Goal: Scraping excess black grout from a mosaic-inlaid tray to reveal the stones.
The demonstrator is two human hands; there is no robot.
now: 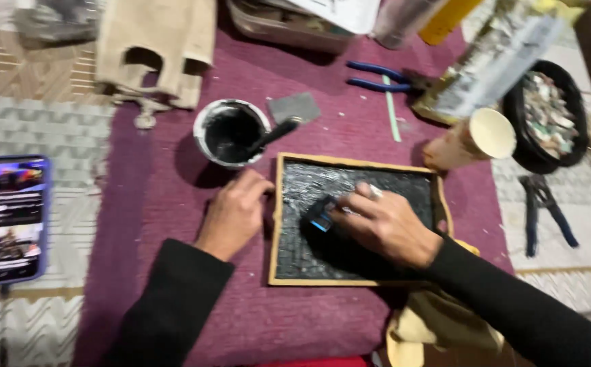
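Right hand (384,221) is down on the framed panel (360,224), fingers pinched shut on a small dark sponge (321,216) with a blue edge, pressing it into the black, wet-looking surface; left hand (236,212) sits at the frame's left edge, fingers curled and resting on the wood, holding nothing that I can see; the panel lies in the middle of the maroon cloth (173,170), just near of the paint tub (231,132). Risks, as I judge them: the right sleeve hangs low over the near edge and could drag through the black; the tub, tool handle propped in it, stands close to the left hand, so a nudge might tip it; the paper cup (472,139) lies on its side and could roll. Around them: blue-handled pliers (377,76) far, a black bowl of small stones (547,115) far right, a lit phone (9,219) on a patterned mat at left, a yellow rag (438,326) near.
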